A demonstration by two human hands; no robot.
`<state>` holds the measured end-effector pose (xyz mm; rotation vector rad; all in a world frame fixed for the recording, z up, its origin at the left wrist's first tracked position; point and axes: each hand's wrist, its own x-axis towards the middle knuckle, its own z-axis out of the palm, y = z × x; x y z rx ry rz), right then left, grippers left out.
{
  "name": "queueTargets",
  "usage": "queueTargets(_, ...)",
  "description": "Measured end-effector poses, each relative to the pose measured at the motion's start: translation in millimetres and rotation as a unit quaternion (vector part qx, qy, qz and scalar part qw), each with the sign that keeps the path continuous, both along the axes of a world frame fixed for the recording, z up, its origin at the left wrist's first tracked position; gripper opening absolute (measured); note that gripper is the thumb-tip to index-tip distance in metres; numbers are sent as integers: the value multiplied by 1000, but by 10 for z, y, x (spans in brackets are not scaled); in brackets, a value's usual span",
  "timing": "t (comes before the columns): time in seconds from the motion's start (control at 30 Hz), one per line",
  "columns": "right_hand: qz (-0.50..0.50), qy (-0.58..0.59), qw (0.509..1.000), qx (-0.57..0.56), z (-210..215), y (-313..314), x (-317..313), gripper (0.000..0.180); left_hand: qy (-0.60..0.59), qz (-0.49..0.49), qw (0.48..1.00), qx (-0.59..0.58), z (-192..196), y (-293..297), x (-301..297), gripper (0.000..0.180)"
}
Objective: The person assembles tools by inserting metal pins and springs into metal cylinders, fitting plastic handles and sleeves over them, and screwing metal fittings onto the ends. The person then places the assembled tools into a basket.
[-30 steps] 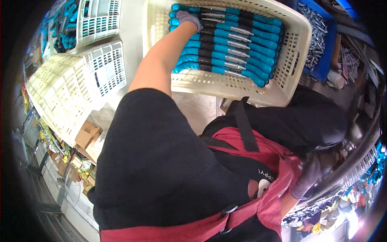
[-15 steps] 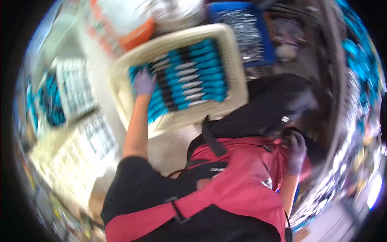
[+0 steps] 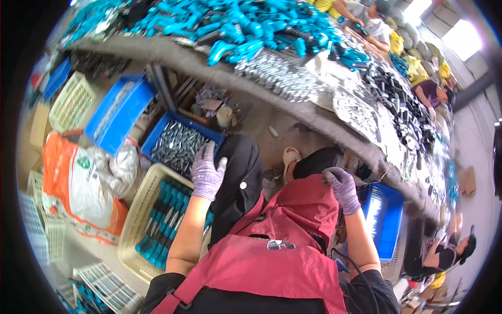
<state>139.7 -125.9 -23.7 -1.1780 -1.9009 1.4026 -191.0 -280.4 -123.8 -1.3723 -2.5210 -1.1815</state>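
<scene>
My left hand (image 3: 207, 172), in a grey-purple knit glove, is raised beside my dark-trousered leg with its fingers apart and nothing in it. Below and left of it stands a cream crate (image 3: 125, 238) holding rows of teal pieces (image 3: 157, 254) with black and silver parts. Just beyond the hand is a blue bin (image 3: 151, 144) full of small metal pieces (image 3: 178, 145). My right hand (image 3: 343, 191), gloved alike, lies at the edge of my red apron (image 3: 303, 206) over my right leg. Its fingers are loosely bent, the tips dark; no object shows in it.
A long workbench (image 3: 314, 112) crosses ahead, heaped with teal handles (image 3: 251, 26), silver pieces and black parts (image 3: 402, 104). An orange-and-white sack (image 3: 78, 178) and blue bins (image 3: 117, 112) stand left. Another blue bin (image 3: 384, 225) is at my right. Several people work along the bench.
My view has swung right and up to the bench. My left hand has left the teal pieces in the crate and risen beside my leg. The right hand stays near the apron.
</scene>
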Motion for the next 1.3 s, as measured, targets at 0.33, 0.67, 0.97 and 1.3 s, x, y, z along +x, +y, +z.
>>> queueTargets(0.33,-193,-133,914,330,175,924,1035,16,-36,-370,917,148,1021,1932,1285,27)
queueTargets(0.67,-270,-145,902,303,383,2838,1824,22,-273,-285,909,136,954,2745,1502,30)
queueTargets(0.97,-311,-423,769,365,474,5392,2052,25,69,-363,923,108,859,2773,1462,17)
queueTargets(1.3,-335,-479,768,262,53,6926,2572,21,97,-398,907,102,941,2800,1459,14)
